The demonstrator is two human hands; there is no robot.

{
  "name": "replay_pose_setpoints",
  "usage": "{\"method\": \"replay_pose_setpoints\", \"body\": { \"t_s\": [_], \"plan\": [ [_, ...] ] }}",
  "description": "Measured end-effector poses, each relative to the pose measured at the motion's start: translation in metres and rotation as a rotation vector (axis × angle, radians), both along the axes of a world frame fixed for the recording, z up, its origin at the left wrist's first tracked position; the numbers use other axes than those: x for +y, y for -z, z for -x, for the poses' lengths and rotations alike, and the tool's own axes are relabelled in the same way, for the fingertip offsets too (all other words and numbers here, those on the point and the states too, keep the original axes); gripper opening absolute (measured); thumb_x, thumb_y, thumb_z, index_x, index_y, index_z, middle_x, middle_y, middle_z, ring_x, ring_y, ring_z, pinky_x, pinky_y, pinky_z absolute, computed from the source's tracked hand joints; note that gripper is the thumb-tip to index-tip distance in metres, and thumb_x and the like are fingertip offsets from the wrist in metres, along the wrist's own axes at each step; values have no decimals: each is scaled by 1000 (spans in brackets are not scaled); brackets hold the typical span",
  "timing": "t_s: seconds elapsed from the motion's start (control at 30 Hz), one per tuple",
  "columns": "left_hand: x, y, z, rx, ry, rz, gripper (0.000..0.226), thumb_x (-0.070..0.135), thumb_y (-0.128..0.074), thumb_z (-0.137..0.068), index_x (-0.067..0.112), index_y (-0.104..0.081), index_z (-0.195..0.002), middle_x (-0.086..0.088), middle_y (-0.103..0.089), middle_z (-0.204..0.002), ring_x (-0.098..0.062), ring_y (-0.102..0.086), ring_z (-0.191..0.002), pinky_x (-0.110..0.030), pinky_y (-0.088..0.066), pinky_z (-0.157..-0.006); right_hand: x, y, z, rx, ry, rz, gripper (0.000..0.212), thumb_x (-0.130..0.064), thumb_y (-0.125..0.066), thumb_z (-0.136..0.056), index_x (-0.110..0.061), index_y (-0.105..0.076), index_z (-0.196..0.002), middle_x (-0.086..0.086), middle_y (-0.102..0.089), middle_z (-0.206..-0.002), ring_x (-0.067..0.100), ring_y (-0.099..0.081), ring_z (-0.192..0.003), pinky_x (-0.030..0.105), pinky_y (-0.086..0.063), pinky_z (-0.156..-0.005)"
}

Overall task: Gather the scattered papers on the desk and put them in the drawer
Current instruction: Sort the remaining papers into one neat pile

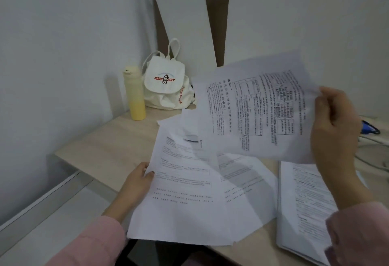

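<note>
My right hand (334, 131) pinches the right edge of a printed sheet (252, 107) and holds it lifted above the desk (117, 139). My left hand (136, 183) grips the left edge of a bundle of printed papers (185, 192) that lies over the desk's front edge. More sheets (246, 173) lie spread beneath it. A thicker stack of printed pages (303, 202) rests on the desk at the right, partly hidden by my right forearm. No drawer is in view.
A yellow bottle (134, 95) and a white canvas backpack (166, 82) stand in the desk's back corner against the wall. Cables and a blue object (368, 129) lie at the far right. A white board (183, 13) leans behind the desk.
</note>
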State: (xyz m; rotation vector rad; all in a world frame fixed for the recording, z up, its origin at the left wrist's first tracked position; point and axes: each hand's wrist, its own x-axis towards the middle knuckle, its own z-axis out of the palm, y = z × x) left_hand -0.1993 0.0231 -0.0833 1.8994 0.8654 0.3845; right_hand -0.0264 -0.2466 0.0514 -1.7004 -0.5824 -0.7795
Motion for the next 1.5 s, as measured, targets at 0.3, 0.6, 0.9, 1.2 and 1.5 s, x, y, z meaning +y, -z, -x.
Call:
{"method": "replay_pose_setpoints", "body": {
  "t_s": [0.3,0.6,0.9,1.2,1.5],
  "plan": [
    [4,-2,5,-78,-3,207,31,18,-44,-97,14,-53,-126,-8,-62,-121,-26,-60,-108,-32,-47,-82,11,33,-26,640,-202,345,22,-8,-40,-95,-10,-60,-90,9,-63,-84,22,-56,-68,25,-38,-59],
    [15,-1,6,-70,118,346,18,28,-51,-93,25,-66,-104,-6,-71,-107,-28,-66,-101,-42,-50,-87,76,70,-44,536,-256,916,26,-11,-38,-96,-15,-63,-103,8,-66,-100,26,-60,-85,31,-43,-67],
    [21,7,-4,-34,255,336,18,24,-56,-91,28,-57,-108,3,-71,-99,-5,-71,-73,-17,-53,-58,158,100,-33,329,-345,959,27,-14,-39,-97,-15,-60,-113,6,-67,-103,14,-52,-68,26,-40,-60],
    [53,20,4,-44,-35,151,17,17,-47,-95,22,-54,-110,2,-66,-106,-12,-65,-89,-23,-49,-67,177,125,-57,412,-306,915,38,-19,-49,-94,-12,-46,-131,12,-53,-131,27,-48,-119,32,-38,-92],
    [80,36,3,53,-415,-98,32,21,-40,-95,17,-44,-127,8,-54,-106,-17,-52,-87,-30,-37,-73,212,148,-64,522,-367,1034,66,-35,-59,-88,-10,-30,-142,13,-24,-152,30,-34,-134,39,-31,-109]
  ]
}}
